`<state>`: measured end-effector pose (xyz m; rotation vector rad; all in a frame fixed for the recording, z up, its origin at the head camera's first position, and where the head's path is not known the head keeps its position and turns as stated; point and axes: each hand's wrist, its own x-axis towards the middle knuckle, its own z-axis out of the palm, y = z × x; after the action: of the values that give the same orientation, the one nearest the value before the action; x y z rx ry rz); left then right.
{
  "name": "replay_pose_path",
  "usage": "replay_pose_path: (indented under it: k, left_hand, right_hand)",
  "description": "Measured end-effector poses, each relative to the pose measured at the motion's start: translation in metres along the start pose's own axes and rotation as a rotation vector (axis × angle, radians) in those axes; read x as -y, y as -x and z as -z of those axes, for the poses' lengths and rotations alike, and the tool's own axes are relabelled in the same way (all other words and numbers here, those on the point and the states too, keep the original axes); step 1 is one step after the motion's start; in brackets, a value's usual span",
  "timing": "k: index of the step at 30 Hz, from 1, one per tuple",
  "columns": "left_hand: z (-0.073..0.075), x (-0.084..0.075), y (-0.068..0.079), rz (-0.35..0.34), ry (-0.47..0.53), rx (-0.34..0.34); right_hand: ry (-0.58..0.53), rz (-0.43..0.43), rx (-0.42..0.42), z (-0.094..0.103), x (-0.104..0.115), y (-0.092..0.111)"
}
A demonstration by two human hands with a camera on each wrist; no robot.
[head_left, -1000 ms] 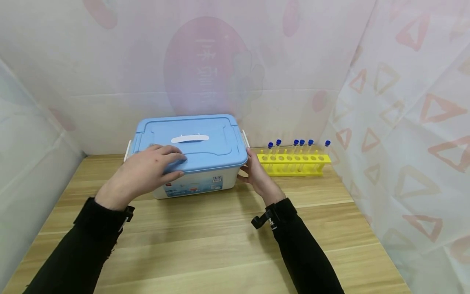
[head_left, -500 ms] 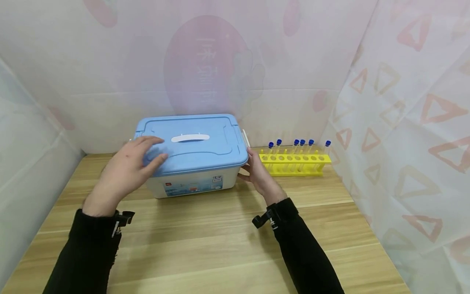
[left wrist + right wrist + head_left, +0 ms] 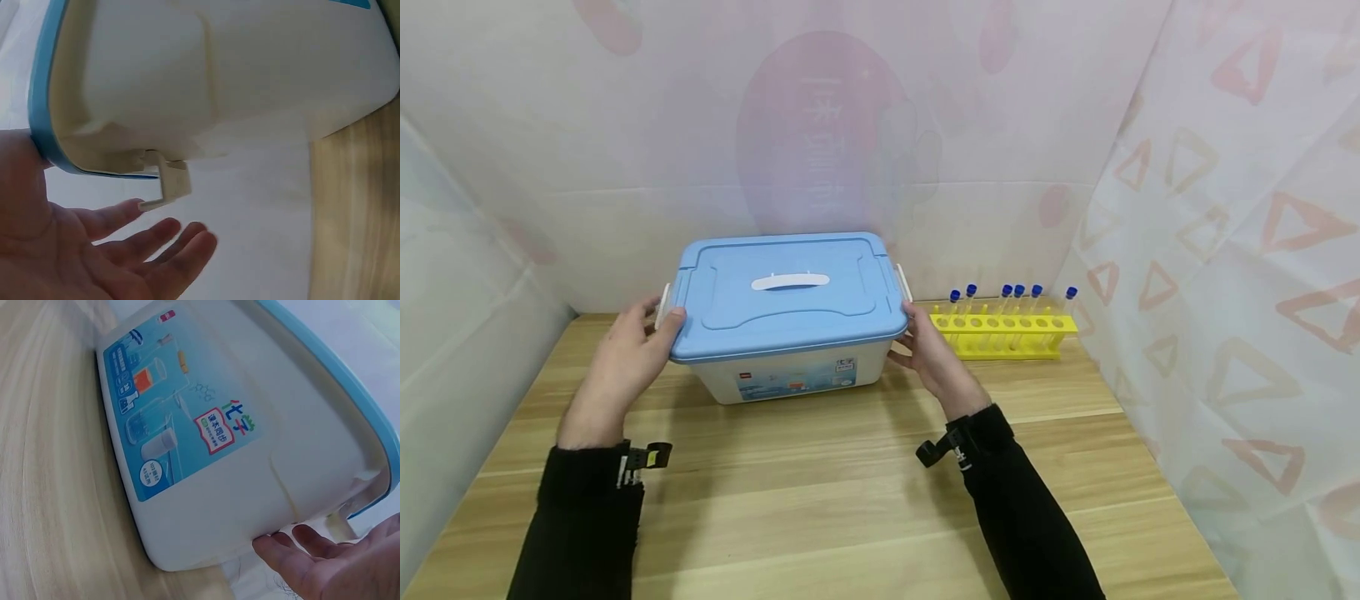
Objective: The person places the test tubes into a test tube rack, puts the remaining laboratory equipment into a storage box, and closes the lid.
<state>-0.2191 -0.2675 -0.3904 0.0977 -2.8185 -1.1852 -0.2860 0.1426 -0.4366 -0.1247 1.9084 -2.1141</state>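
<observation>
A white plastic storage box with a light blue lid stands on the table. My left hand is at its left end, thumb against the lid's front corner. In the left wrist view, the left fingers spread loosely below a white latch, the index fingertip right at its edge. My right hand is at the other end, thumb by the lid's corner. The right wrist view has its fingertips against the box wall, near the right latch. A white handle lies across the lid.
To the right of the box stands a yellow test tube rack holding several tubes with blue caps. Printed white cloth hangs behind and along both sides of the wooden table.
My left hand has moved from over the lid's front left part leftward and down to the box's left end. The right hand and the box hold their places.
</observation>
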Motion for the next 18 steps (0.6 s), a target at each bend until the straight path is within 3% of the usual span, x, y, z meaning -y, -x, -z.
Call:
replay_pose_path:
  k: [6,11,18]
  left_hand:
    - [-0.003,0.006,-0.002,0.039,0.134,0.089]
    - [-0.01,0.009,-0.007,0.068,0.293,0.084]
    - [-0.014,0.01,-0.019,0.1,0.425,0.054]
  right_hand:
    - [-0.002,0.006,-0.028,-0.006,0.004,0.003]
    - [0.011,-0.005,-0.055,-0.012,0.004,0.006]
    - [0.015,0.009,-0.072,-0.019,0.005,0.006]
